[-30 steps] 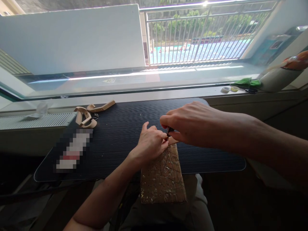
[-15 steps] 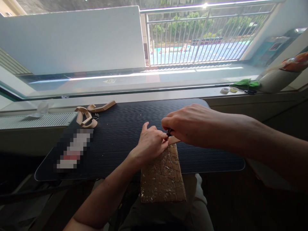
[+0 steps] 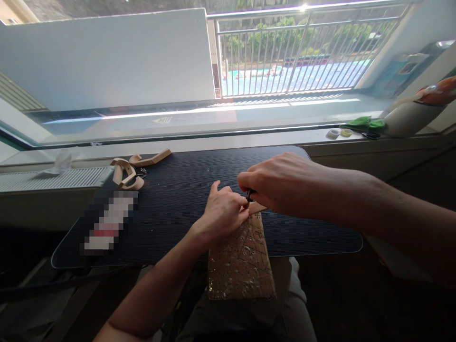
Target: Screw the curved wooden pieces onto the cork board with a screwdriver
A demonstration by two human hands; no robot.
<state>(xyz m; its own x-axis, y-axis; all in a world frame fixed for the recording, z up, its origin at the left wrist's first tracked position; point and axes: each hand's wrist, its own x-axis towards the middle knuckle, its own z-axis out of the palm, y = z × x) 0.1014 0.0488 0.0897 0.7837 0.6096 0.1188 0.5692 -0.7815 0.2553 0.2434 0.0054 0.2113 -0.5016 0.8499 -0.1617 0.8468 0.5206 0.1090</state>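
My left hand [image 3: 226, 209] lies at the top end of a cardboard slab [image 3: 242, 266]; its thumb and fingers press together by the tip of a small dark metal tool. My right hand [image 3: 276, 183] is closed round that dark metal tool [image 3: 249, 194], mostly hidden in the fist, so its kind does not show. Under both hands a light wooden piece [image 3: 258, 207] sticks out to the right; its far end is hidden. The slab is scuffed, marked with lines and small holes, and looks covered with shiny tape.
On the black ribbed table [image 3: 178, 209], curved wooden hooks [image 3: 124, 173] and several small screws [image 3: 143, 170] lie at the back left, near a blurred packet [image 3: 110, 221]. Tape rolls [image 3: 333, 134] and a green cloth [image 3: 366, 124] rest on the window sill.
My right hand has shifted very slightly left with the dark tool, which has turned a little. My left hand and the slab stay in place.
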